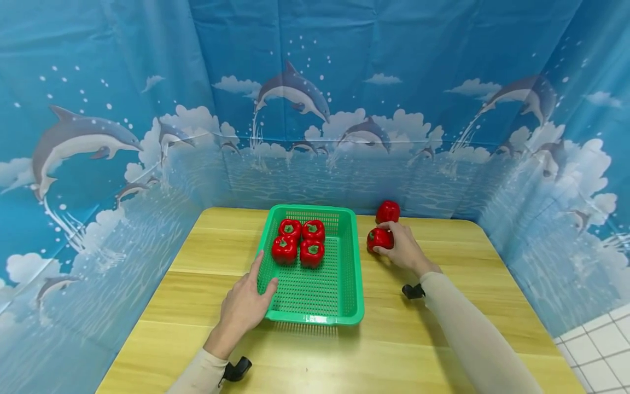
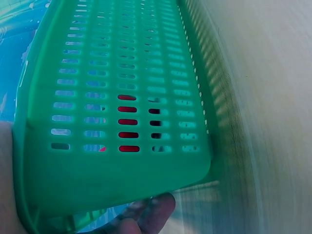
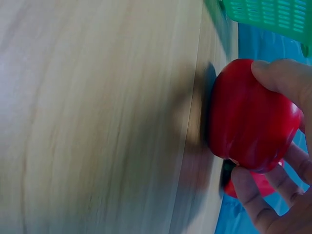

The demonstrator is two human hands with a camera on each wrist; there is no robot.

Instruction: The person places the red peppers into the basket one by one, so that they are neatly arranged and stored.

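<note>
A green plastic basket [image 1: 346, 317] stands on the table with several red bell peppers [image 1: 284, 250] grouped in its far left part, stems up. My left hand [image 1: 246, 302] holds the basket by its near left corner, the index finger along the rim. Fingertips [image 2: 163, 210] show beyond the basket's wall in the left wrist view. To the right of the basket, my right hand [image 1: 404, 249] grips a red bell pepper [image 1: 379, 239] between thumb and fingers. In the right wrist view this bell pepper [image 3: 251, 117] is at the table surface; whether it touches cannot be told.
Another red bell pepper [image 1: 388, 211] stands just behind the gripped one, near the table's back edge. A blue dolphin-print curtain [image 1: 315, 175] surrounds the wooden table [image 1: 462, 257] at the back and sides. White tiles [image 1: 598, 350] show at the lower right.
</note>
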